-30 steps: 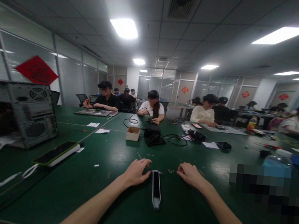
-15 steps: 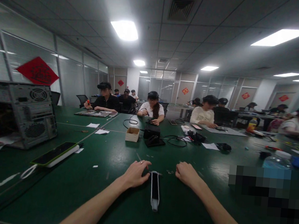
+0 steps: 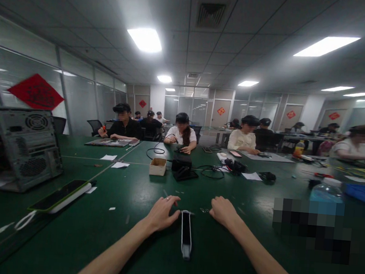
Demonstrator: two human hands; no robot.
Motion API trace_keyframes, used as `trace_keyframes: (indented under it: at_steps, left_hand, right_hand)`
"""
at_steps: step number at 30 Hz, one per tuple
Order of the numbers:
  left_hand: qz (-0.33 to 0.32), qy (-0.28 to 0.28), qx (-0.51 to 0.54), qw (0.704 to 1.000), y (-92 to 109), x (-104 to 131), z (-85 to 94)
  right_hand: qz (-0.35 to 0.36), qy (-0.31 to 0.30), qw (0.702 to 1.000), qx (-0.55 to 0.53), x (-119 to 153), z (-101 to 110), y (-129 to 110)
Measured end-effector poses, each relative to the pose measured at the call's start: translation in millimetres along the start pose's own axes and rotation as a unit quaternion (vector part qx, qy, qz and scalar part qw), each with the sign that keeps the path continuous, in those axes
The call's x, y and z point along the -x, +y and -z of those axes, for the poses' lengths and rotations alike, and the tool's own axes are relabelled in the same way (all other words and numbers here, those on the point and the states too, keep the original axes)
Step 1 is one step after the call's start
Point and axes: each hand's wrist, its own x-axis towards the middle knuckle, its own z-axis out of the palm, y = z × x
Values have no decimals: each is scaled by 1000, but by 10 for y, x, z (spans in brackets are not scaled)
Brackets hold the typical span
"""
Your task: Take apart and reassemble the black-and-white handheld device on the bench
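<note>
Device (image 3: 186,235) flat, bits (image 3: 204,210) loose

We see the bits apart from the device, just off its top at one o'clock; how much is done or left, we can't tell. At ten, the left hand (image 3: 163,214) is released, thumb and fingers parted beside the device's corner. At two, the right hand (image 3: 224,213) curls; whether it grips anything, we can't see. The table (image 3: 97,232) gives room toward six, its near edge out of view; the box (image 3: 157,170) stands well off at eleven.
</note>
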Motion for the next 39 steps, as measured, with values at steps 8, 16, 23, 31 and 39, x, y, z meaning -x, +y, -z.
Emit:
trace_keyframes:
  at_steps: [8, 16, 23, 31, 39]
  left_hand:
    - [-56, 39, -9, 998, 123, 19, 11]
    - [-115, 56, -19, 992, 154, 25, -74]
    - [-126, 86, -29, 988, 130, 19, -73]
    - [-91, 94, -16, 991, 90, -3, -68]
    - [4, -22, 43, 999, -133, -31, 14]
  right_hand:
    - [62, 132, 954, -262, 128, 142, -280]
    - [147, 142, 881, -426, 235, 130, -645]
    - [152, 149, 877, -431, 248, 123, -621]
    - [179, 160, 880, -409, 253, 152, -578]
    - [123, 110, 931, -327, 204, 49, -246]
